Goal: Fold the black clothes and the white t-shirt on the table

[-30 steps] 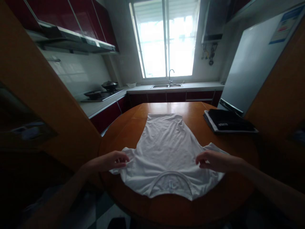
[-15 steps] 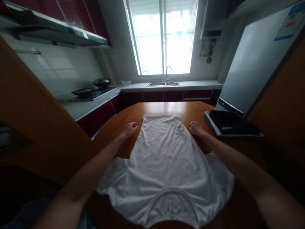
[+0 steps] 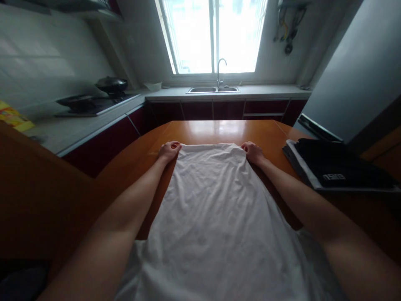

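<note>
"One wooden tabletop spreads across the middle of the frame. What covers most of it?"

"A white shirt, lying flat with soft creases. It runs from the center of the frame down past the bottom edge, with its hem at the upper end and a bit of sleeve showing at lower left."

"What else is large?"

"A grey refrigerator at the right edge, then a bright window at top center. Next in size is a stack of folded garments, black on top with white beneath, on the tabletop at middle right and apart from the shirt."

"And smaller?"

"A stove at upper left bears a dark pan and a lidded wok. Under the window sits a double sink."

"Where are the hands?"

"Both near the center. The left hand is at the hem's left corner, the right hand at its right corner."

"Are the fingers spread?"

"No, they are bent inward on both hands, pinching the cloth at those two corners."
</note>
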The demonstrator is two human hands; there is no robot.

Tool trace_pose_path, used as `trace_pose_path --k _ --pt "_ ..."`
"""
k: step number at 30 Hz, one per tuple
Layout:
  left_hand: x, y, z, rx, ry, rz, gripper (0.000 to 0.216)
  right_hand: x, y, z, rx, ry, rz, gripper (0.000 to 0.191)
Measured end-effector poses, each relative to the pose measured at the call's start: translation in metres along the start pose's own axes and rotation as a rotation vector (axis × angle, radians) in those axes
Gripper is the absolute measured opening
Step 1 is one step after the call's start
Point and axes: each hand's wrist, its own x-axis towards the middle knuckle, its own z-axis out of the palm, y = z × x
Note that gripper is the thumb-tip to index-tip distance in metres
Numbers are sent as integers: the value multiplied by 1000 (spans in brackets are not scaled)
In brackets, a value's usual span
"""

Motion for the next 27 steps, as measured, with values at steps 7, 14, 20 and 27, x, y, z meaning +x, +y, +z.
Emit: trace_pose_path --k 7,14,20,27 --pt "12 -3 7 46 -25 39 23 42 34 8 446 198 88 17" --pt "8 -2 6 18 10 4 28 57 41 -2 795 122 196 9" --pt "14 0 7 76 -80 122 43 52 39 -20 649 -83 85 8" --pt "29 -9 14 46 -84 97 26 58 41 -33 213 -249 -84 15"
